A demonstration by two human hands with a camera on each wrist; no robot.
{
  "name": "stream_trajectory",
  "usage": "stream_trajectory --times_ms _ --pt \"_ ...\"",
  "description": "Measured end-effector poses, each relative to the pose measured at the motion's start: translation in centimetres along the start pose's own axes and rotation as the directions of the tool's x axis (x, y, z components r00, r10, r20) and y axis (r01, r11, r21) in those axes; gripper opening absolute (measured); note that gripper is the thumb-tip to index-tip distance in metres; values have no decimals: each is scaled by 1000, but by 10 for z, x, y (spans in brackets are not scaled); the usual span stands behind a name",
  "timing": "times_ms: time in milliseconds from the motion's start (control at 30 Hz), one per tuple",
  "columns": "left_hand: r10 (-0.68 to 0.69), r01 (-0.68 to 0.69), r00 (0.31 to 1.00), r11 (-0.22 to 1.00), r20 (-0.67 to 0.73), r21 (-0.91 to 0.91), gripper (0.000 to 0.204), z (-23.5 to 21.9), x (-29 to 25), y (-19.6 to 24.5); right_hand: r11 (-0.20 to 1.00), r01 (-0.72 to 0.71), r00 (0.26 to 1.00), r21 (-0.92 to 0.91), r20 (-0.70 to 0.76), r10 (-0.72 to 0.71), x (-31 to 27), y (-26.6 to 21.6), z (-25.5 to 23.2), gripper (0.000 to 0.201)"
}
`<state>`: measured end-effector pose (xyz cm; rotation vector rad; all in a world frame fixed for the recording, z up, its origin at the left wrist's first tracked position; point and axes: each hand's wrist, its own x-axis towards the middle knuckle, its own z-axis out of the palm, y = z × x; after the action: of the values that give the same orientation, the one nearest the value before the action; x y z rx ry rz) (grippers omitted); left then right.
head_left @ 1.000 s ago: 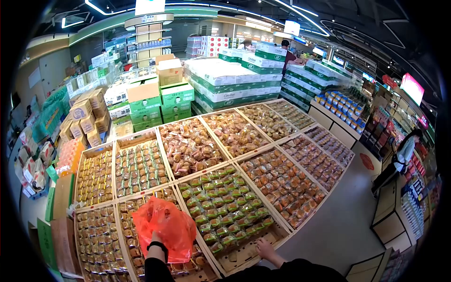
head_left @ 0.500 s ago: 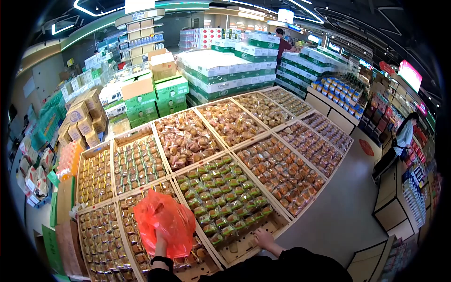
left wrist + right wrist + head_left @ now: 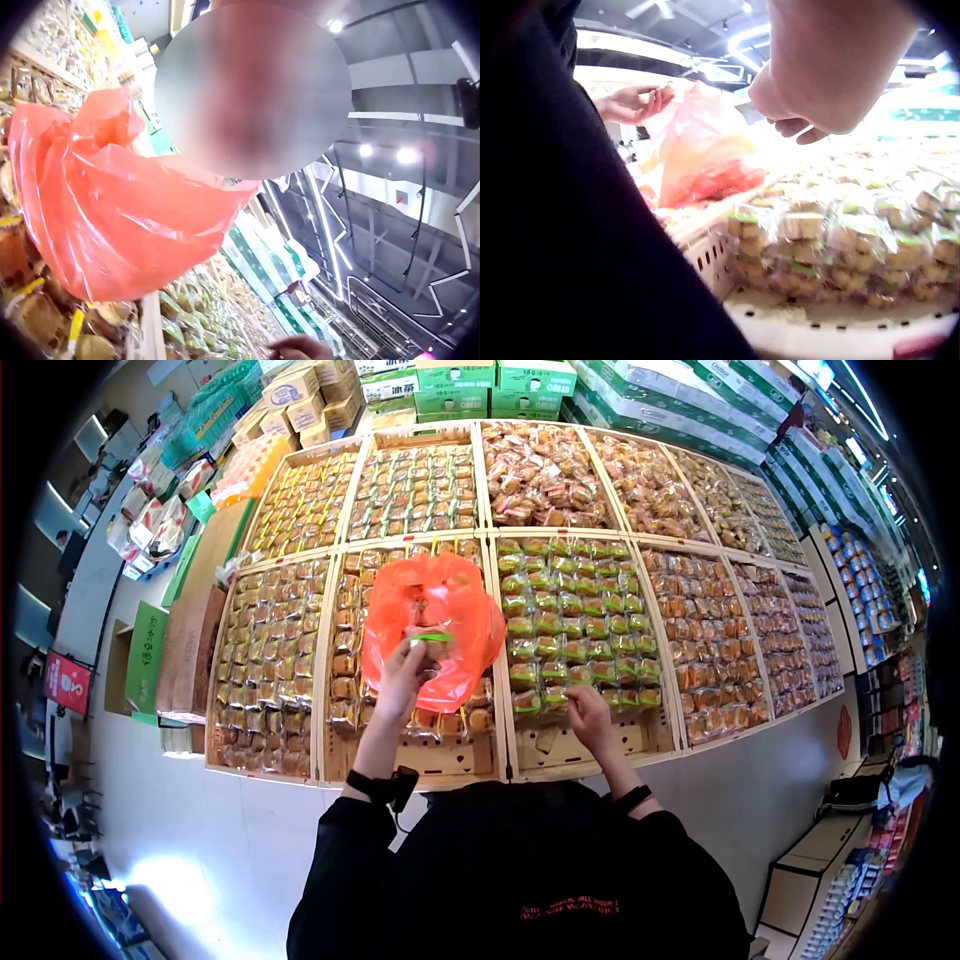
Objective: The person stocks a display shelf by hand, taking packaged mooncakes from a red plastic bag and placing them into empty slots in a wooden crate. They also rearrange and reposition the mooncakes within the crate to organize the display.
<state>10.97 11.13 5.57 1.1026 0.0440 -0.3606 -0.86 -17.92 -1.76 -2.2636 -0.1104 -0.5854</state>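
Note:
An orange-red plastic bag (image 3: 470, 660) hangs over the second front compartment, gripped by the left hand (image 3: 400, 678). A green-edged packet (image 3: 432, 638) shows at that hand's fingertips; whether it is in the bag or pinched is unclear. The right wrist view shows the left hand (image 3: 634, 103) at the top of the bag (image 3: 705, 154). The right hand (image 3: 590, 715), fingers loosely bent and no object visible in it, is by the front row of green-edged packets (image 3: 555, 650). In the right wrist view the right hand (image 3: 810, 90) is above those packets (image 3: 802, 225).
Wooden compartments of wrapped cakes (image 3: 270, 650) spread on both sides and behind. Bare tray bottom (image 3: 560, 748) shows at the front. Brown and green cartons (image 3: 190, 650) stand at the left, stacked green-white cases (image 3: 680, 400) behind, shelves (image 3: 900, 710) at the right.
The head view has tilted down and turned, showing the torso and both forearms. The right hand's fingers, spread at the tray front before, are now more bent. The left hand still holds the bag.

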Motion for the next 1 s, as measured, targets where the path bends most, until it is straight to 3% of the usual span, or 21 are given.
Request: stream_trajectory --times_ms 67,167,267,333,400,467,500,600,667,733,800,867,933,967,1000 --pt "12 -27 994 990 113 141 19 1 0 -13 994 93 995 59 19 -94 22 -17 4 11" --pt "-35 1 989 975 145 223 18 28 -7 -23 928 -173 971 330 216 104 43 -55 -2 20" --pt "-79 28 976 969 201 247 18 56 -16 -32 784 -428 843 449 512 167 46 -56 3 32" --pt "-237 202 928 968 286 148 15 67 -18 -44 604 -522 832 602 517 204 38 -56 10 34" --pt "-270 225 901 960 341 166 19 69 -20 -50 579 -573 806 580 527 270 27 -47 9 34" --pt "-308 201 877 933 369 300 22 66 -18 -56 441 -669 742 598 569 355 20 -52 -1 31" --pt "-315 209 873 931 371 299 22 67 -20 -55 460 -633 773 623 544 327 15 -47 0 30" --pt "-302 29 849 846 434 533 20 72 -25 -54 555 -563 822 613 487 296 4 -34 -5 30" --pt "-278 -14 849 839 449 545 17 64 -21 -77 726 -591 707 352 660 255 4 -30 -19 28" --pt "-383 91 816 825 433 558 15 61 -22 -85 722 -572 682 389 715 155 -4 -32 -17 29" --pt "-400 66 805 794 437 605 14 61 -23 -94 834 -508 663 216 716 219 -12 -34 -17 26" --pt "-365 35 819 802 442 597 18 59 -23 -103 629 -681 646 375 712 276 -24 -20 -9 21" --pt "-340 92 832 865 439 494 27 63 -26 -101 530 -695 700 487 629 340 -28 -4 -7 16" --pt "-294 70 849 886 440 457 30 63 -24 -98 539 -676 729 503 567 384 -31 5 -9 15" --pt "-247 46 864 906 438 421 34 64 -23 -93 515 -700 714 495 511 479 -31 13 -14 14"
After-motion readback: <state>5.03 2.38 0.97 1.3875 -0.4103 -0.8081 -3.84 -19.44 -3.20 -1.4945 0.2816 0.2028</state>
